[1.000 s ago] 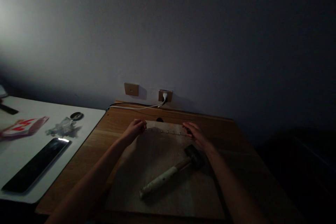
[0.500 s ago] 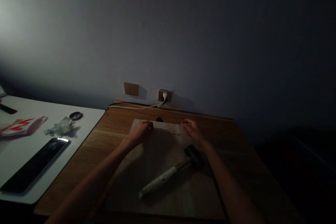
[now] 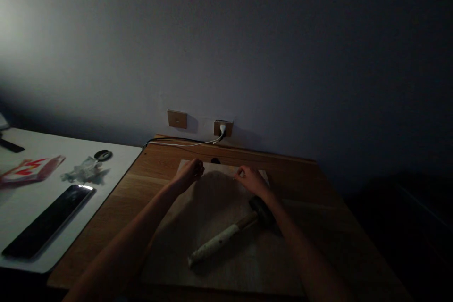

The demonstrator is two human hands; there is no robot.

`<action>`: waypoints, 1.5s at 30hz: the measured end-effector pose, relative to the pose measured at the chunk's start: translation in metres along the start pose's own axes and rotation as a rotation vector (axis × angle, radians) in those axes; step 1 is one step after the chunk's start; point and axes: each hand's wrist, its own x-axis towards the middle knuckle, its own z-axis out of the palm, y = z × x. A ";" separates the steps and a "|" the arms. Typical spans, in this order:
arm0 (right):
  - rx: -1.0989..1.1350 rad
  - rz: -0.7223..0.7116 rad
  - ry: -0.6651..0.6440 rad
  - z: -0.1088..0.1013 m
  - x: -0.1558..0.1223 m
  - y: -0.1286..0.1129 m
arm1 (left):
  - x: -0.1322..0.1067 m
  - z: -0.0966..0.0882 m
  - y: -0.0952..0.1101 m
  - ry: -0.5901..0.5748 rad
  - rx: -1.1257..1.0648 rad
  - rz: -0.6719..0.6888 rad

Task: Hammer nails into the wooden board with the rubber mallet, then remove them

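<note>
My left hand (image 3: pixel 191 174) is closed above the far left corner of a pale board (image 3: pixel 198 217), its fingers curled in. Across from it, my right hand (image 3: pixel 251 180) pinches thumb and fingertips together over the board's far right part. Tiny light specks show at the fingertips, too small and dark to name. Below my right hand lies a hammer (image 3: pixel 226 238) with a dark head and a pale, worn handle, slanting across the board. My right forearm passes over the edge of its head, and neither hand touches the handle.
The board rests on a wooden table (image 3: pixel 106 226) against the wall. On a white table (image 3: pixel 116 151) at left lie a phone (image 3: pixel 49 219), a crumpled clear bag (image 3: pixel 87 170), a dark ring-shaped roll (image 3: pixel 103 155) and a red-and-white packet (image 3: pixel 33 170). Cables (image 3: pixel 180 141) run to a wall socket (image 3: pixel 223 128).
My right hand has moved left, and its fingertips have come together. My left hand has shifted slightly and closed more. The thin line of small bits between the hands no longer shows on the board.
</note>
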 end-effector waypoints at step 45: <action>0.443 0.040 -0.010 -0.001 -0.014 -0.016 | -0.005 0.021 0.026 -0.259 0.182 0.176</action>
